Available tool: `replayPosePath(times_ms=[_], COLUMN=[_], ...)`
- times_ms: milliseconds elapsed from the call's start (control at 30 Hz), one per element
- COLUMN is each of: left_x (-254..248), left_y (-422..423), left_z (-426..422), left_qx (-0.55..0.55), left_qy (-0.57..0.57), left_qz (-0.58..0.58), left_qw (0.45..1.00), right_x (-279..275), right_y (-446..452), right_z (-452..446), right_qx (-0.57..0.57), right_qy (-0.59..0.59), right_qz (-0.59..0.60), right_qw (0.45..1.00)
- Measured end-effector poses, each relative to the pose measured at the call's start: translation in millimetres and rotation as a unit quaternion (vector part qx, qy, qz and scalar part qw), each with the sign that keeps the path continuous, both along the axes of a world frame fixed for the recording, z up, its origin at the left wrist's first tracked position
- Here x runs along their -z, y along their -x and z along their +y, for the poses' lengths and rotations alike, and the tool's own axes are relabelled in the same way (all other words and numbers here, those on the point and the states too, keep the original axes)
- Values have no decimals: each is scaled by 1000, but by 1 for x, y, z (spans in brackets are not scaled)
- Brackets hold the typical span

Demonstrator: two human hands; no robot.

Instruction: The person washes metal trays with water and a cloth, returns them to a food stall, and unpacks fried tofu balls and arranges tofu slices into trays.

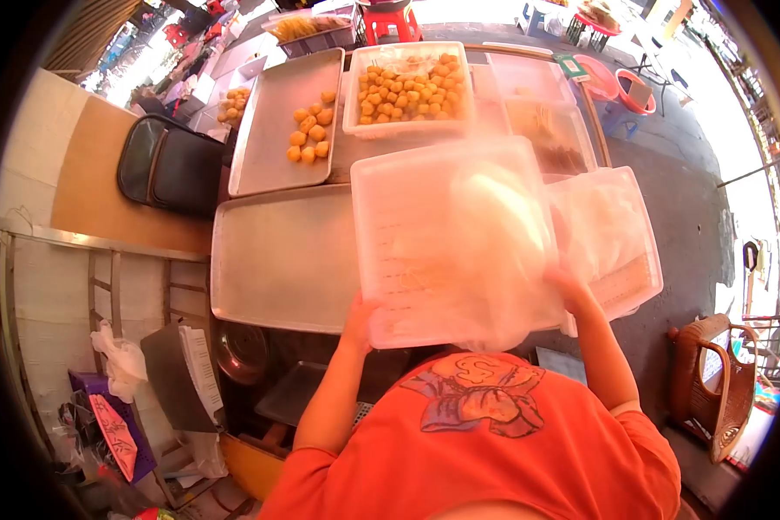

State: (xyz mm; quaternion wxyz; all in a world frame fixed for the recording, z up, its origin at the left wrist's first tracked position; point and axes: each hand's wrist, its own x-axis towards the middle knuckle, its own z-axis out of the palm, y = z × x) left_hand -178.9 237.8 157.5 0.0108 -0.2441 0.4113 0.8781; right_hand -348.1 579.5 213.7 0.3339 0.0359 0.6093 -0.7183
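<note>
A whitish translucent plastic tub is held up in front of the orange shirt, above the table. My left hand grips its lower left edge. My right hand grips its right side, with the fingers partly hidden. Clear plastic film blurs the tub's right half. Under and beyond it, to the left, lies a bare metal tray. Another metal tray behind holds several round golden balls. A white tub with many more balls stands at the back.
On the right are a plastic-lined tub and a clear box. A black folding chair stands left of the table, a wicker chair at the right. Red stool and pink basins are at the back.
</note>
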Motion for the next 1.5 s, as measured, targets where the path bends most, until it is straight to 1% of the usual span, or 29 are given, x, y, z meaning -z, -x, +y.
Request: replayPosePath(times_ms=[33,100,133,200,300,367,400,433,467,500,600,700,733,800,900,967,1000,1100,1133,1167,1200,1233,1267,1300,1367,1400,1433,1467,1500], left_x=[10,25,24,23,58,75,79,79,80,80,91,125,134,146,154,160,162,120,96,67,46,31,19,14,16,17,16,14,12], left_y=[-8,-10,-9,-5,-1,4,8,13,17,20,24,20,19,15,16,24,27,35,39,45,51,56,61,64,62,58,53,50,44], left_z=[-8,-27,-34,-42,-70,-85,-91,-95,-98,-98,-91,-78,-74,-66,-66,-67,-66,-58,-55,-51,-47,-44,-42,-41,-49,-54,-58,-59,-59], left_qx=[-7,-20,-45,-89,-97,0,48,60,74,90,100,51,64,86,141,151,156,64,83,101,118,129,138,144,166,176,154,152,149], left_qy=[-18,-47,-85,-159,-53,106,186,196,205,215,220,333,331,325,372,485,538,564,449,326,197,60,-77,-213,-187,-174,-206,-201,-198], left_qz=[-15,-39,-36,-32,-227,-210,-198,-194,-190,-187,-166,-163,-169,-183,-165,-202,-218,-95,-82,-69,-55,-22,10,40,40,39,28,22,12], left_qw=[1000,998,995,983,968,972,961,960,957,954,956,927,926,924,902,837,799,818,886,938,972,990,987,965,967,968,966,967,969], right_x=[9,43,50,54,27,15,-3,-29,-35,-46,-79,-62,-60,-52,-52,-58,-54,-42,-41,-40,-38,-20,-2,-4,-11,-4,8,16,16], right_y=[-7,-16,-21,-34,-54,-61,-64,-71,-74,-77,-95,-109,-114,-121,-132,-136,-137,-137,-136,-133,-130,-125,-120,-115,-106,-103,-98,-93,-90], right_z=[-11,-21,-25,-24,-14,17,29,35,54,74,93,130,132,127,105,81,79,66,51,37,30,31,31,16,-29,-32,-34,-36,-36], right_qx=[-24,-10,-1,21,93,130,146,166,194,183,262,283,284,312,337,352,352,353,348,342,335,301,267,257,235,225,215,206,209], right_qy=[-17,-146,-207,-199,-147,-133,-174,-174,-168,-155,-150,-59,-25,-27,-14,3,-5,-15,-28,-41,-52,-73,-92,-114,-157,-144,-130,-116,-128], right_qz=[-15,-7,-2,22,35,67,75,98,109,119,124,135,137,102,69,52,46,34,27,20,13,11,9,20,41,41,42,43,43], right_qw=[999,989,978,980,984,980,971,966,960,964,945,948,949,944,939,934,935,935,937,939,941,951,959,959,958,963,967,971,969])
